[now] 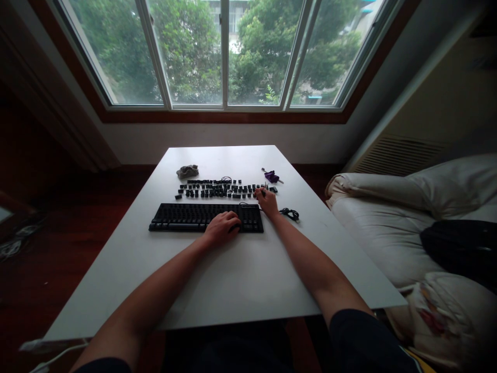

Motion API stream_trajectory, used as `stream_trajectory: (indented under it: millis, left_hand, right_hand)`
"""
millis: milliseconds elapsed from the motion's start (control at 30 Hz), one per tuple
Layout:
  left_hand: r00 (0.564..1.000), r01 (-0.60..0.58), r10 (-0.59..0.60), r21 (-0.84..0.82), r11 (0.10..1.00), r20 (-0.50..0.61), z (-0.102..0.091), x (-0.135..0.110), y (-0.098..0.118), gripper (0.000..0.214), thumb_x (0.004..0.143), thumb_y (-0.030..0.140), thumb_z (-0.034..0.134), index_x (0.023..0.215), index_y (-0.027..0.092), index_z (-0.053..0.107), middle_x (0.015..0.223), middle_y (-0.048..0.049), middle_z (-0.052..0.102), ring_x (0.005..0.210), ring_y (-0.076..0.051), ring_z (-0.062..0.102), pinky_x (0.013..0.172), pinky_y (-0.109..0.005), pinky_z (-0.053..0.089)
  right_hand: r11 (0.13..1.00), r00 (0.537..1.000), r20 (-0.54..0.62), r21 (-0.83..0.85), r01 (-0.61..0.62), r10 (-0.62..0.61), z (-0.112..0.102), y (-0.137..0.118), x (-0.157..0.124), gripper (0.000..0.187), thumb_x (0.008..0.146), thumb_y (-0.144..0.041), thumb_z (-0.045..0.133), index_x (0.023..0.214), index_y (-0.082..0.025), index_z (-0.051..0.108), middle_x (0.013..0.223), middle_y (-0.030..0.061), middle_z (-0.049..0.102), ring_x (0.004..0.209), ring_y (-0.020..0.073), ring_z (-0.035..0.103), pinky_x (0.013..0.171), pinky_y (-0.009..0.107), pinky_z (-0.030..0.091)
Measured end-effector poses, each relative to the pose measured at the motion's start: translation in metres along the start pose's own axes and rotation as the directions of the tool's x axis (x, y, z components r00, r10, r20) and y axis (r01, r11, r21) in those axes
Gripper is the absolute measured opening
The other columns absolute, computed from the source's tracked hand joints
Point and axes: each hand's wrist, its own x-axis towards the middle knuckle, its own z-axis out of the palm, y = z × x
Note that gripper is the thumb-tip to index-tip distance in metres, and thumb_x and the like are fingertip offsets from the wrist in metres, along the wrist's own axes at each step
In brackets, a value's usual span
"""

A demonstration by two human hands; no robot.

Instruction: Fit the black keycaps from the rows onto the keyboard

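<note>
A black keyboard (182, 217) lies on the white table. My left hand (222, 227) rests on its right half, fingers stretched over the keys and holding nothing I can see. Past the keyboard, loose black keycaps (209, 190) are spread in rough rows. At the right end of these rows my right hand (267, 202) is closed in a pinch. Something small and thin pokes up by its fingertips, too small to name. Just beyond it sits a small dark piece (273, 189).
A grey crumpled cloth (187, 171) lies at the table's far left. Toward the far right is a purple cloth-like item (272, 176). A coiled black cable (290, 214) sits right of the keyboard. The white table (240, 280) stands beside a pale sofa (373, 228), facing a window.
</note>
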Motion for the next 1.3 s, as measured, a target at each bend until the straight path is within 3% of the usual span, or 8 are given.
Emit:
stream_trajectory:
  millis: [433,1300]
  left_hand:
    - [1.000,-0.002,0.002,0.010,1.000,0.003,-0.0007,-0.0001,0.0002,0.018,0.091,0.027,0.060,0.107,0.025,0.067,0.114,-0.0053,0.064,0.102,-0.022,0.060,0.092,-0.038,0.049]
    - [1.000,-0.004,0.004,0.009,1.000,-0.003,0.0016,0.0000,-0.0011,0.017,0.090,0.027,0.061,0.106,0.025,0.067,0.114,-0.0055,0.064,0.102,-0.022,0.060,0.092,-0.038,0.049]
  right_hand:
    - [0.998,0.999,-0.022,0.050,0.028,-0.027,0.0013,0.0002,0.0004,0.054,0.096,-0.064,0.040,0.082,-0.019,0.066,0.066,0.0049,0.066,0.064,0.0187,0.062,0.063,0.028,0.046]
    - [0.998,0.998,0.008,0.009,0.059,-0.059,0.0024,0.0024,0.0002,0.050,0.097,-0.058,0.040,0.079,-0.020,0.066,0.068,0.0049,0.067,0.065,0.0190,0.062,0.067,0.028,0.044]
